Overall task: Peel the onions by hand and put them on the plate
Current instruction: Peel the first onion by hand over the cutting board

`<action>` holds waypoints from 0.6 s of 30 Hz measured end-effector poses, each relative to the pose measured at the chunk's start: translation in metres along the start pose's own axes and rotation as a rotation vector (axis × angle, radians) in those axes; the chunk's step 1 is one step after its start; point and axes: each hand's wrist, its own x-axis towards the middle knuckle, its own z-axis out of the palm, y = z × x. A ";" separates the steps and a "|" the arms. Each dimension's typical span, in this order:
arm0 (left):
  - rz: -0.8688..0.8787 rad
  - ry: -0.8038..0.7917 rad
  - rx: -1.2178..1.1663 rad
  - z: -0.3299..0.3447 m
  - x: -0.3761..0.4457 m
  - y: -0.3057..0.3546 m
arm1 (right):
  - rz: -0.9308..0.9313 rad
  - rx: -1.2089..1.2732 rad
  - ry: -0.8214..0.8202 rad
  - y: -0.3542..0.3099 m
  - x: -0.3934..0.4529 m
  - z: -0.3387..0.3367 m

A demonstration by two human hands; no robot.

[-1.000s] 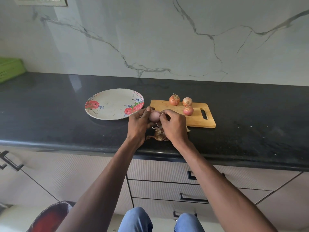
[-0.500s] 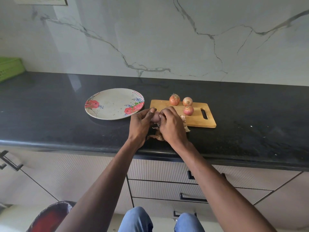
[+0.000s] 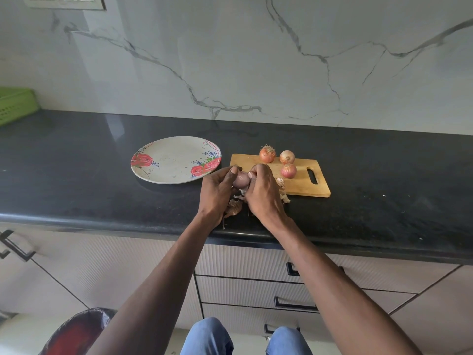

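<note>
A pale purple, partly peeled onion sits between both hands just above the counter, at the near left corner of the wooden cutting board. My left hand grips it from the left, thumb on top. My right hand curls over its right side, fingertips on the skin. Three unpeeled onions lie on the board's far side. The floral plate stands to the left with nothing on it. Brown skin scraps lie under my hands.
More peel bits lie at the board's near edge. A green basket stands at the far left of the black counter. Drawers sit below the counter edge, and a red-lined bin is by my knees.
My right hand's fingers closed over the onion's top and right side, then shifted slightly; the onion stays held between both hands. A peel scrap now shows on the board by my right hand.
</note>
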 end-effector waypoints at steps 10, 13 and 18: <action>-0.040 0.063 -0.108 -0.002 0.004 -0.001 | 0.061 0.200 0.049 0.006 0.005 -0.006; 0.005 0.011 -0.046 -0.005 0.004 -0.001 | 0.019 0.223 0.015 0.004 0.004 -0.008; -0.016 0.014 -0.047 -0.003 0.003 -0.004 | -0.111 0.140 0.015 0.002 0.002 -0.006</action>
